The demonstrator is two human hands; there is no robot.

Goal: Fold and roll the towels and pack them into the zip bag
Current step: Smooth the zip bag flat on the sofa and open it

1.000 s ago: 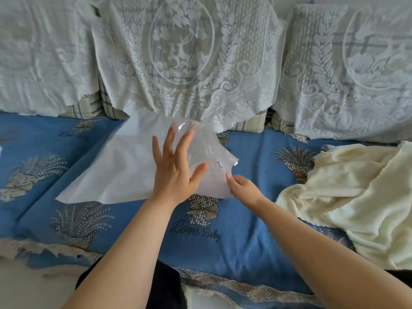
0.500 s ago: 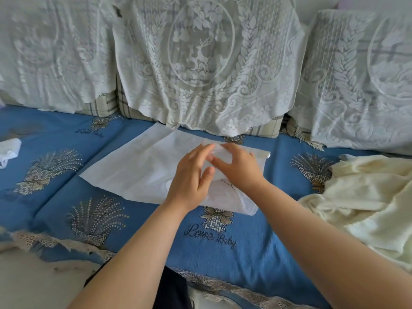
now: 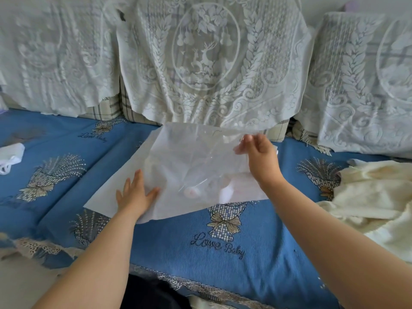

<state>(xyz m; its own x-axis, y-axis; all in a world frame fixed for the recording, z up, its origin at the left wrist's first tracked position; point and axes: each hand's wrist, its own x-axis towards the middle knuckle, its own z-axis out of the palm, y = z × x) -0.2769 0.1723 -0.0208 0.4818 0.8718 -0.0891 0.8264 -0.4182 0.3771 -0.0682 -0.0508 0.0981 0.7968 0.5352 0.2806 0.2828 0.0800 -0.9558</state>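
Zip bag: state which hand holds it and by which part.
The right hand pinches the zip bag at its raised far right edge; the left hand lies flat on its near left part.

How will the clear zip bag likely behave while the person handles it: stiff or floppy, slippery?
Probably floppy: the zip bag drapes and creases where the right hand lifts its edge. Likely light, as one pinch raises it. Its glossy film may slip, which may be why the left hand lies flat on it.
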